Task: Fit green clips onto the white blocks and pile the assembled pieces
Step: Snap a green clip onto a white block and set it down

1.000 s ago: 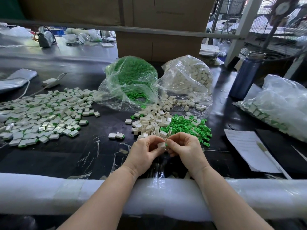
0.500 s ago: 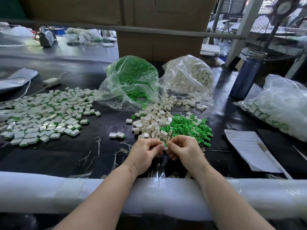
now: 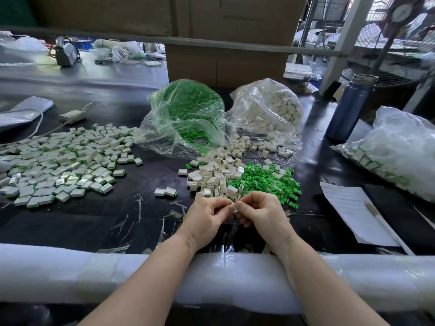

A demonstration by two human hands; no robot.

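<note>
Glossy black table (image 3: 70, 231), cardboard boxes (image 3: 226, 57) stacked behind it, a big fan (image 3: 386, 55) at right, daylight perhaps through windows beyond.

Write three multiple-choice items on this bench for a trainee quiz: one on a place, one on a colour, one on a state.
1. Where does the spread of assembled pieces lie?
A. left of the hands
B. inside the cardboard box
C. on the paper sheet

2. What colour is the bottle?
A. red
B. blue
C. yellow

3. What are the hands doing?
A. resting flat
B. both pinching one small white block
C. lifting a bag

Answers: 1 A, the pieces cover the table's left side. 2 B, its body is dark blue. 3 B, the left hand and right hand meet on the white block.
</note>
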